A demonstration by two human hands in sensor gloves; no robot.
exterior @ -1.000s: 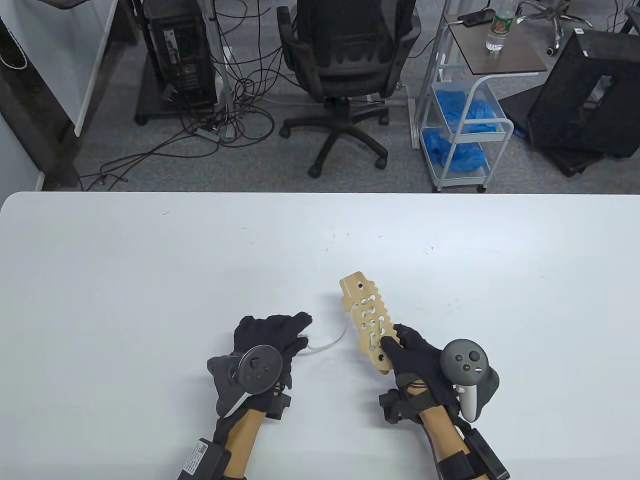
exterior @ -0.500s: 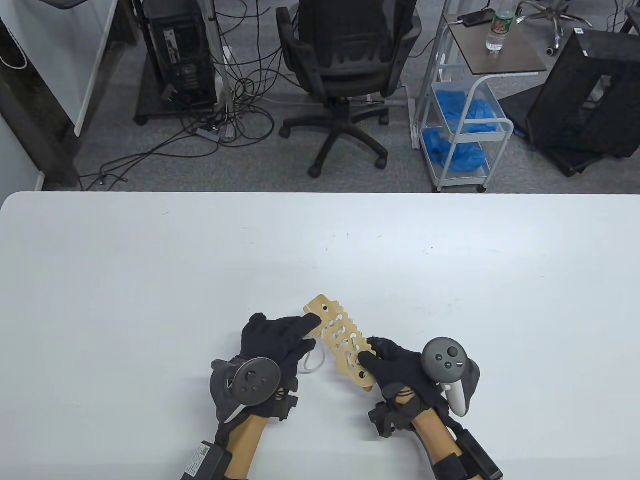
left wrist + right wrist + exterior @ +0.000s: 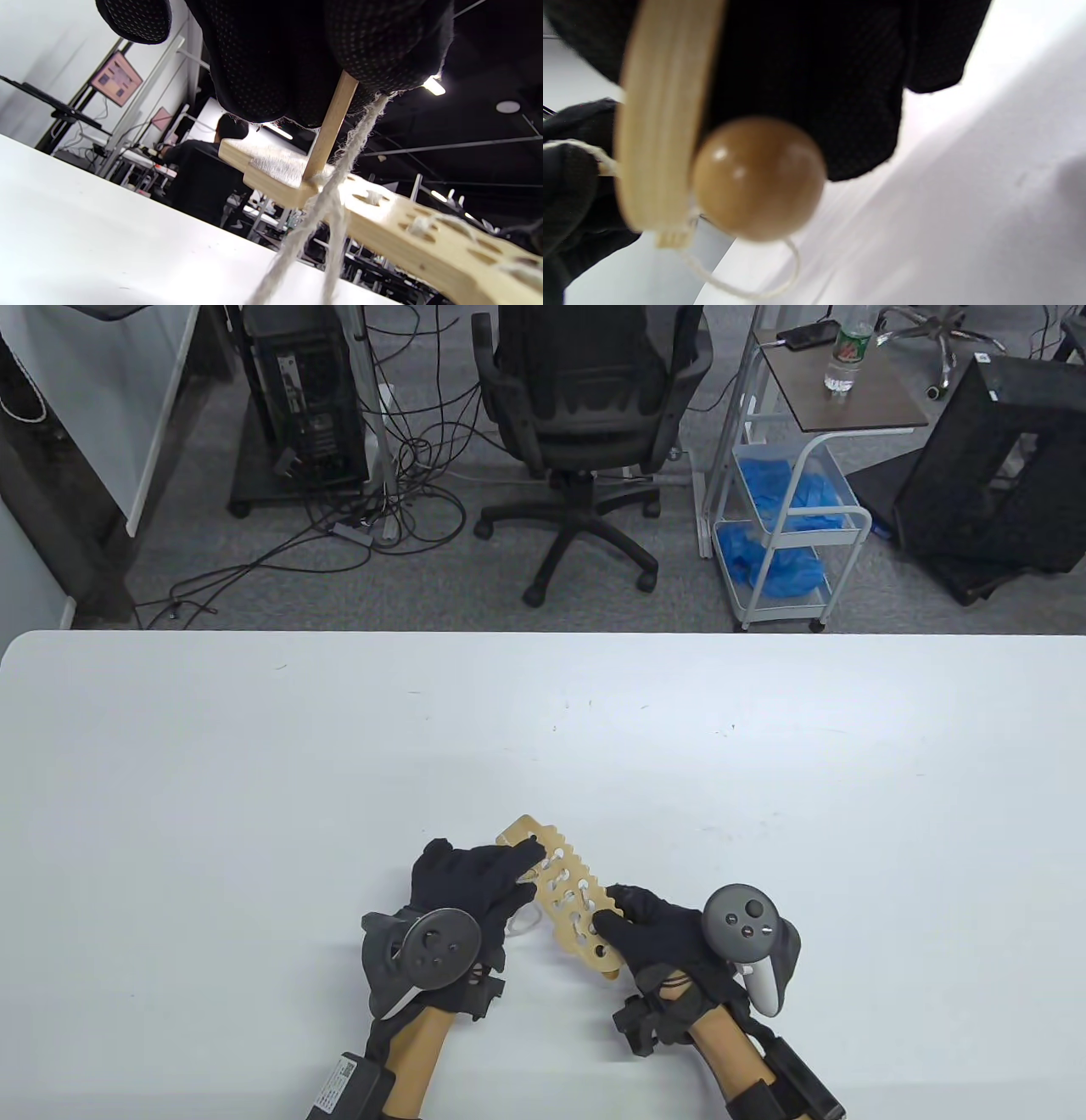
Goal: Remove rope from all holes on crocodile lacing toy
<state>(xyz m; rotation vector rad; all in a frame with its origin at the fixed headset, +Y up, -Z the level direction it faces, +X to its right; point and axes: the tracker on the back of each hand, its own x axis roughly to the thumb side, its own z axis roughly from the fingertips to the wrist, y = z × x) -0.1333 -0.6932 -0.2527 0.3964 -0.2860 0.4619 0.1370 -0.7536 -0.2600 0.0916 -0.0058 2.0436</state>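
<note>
So the crocodile board (image 3: 567, 899) has swung in toward me and now sits lifted just off the table (image 3: 254, 780), near its front edge. My right hand (image 3: 657, 937) grips the near end, fingers curled around it, a wooden bead (image 3: 757, 178) hanging right beside them. My left hand (image 3: 475, 886), which was off to the side holding slack a second ago, has come up to the far end, fingertips pinching a wooden peg (image 3: 331, 123) with rope (image 3: 335, 199) trailing from it. Plenty of holes still laced, I'd guess. White tabletop, office chair (image 3: 585, 407) and cables behind.
</note>
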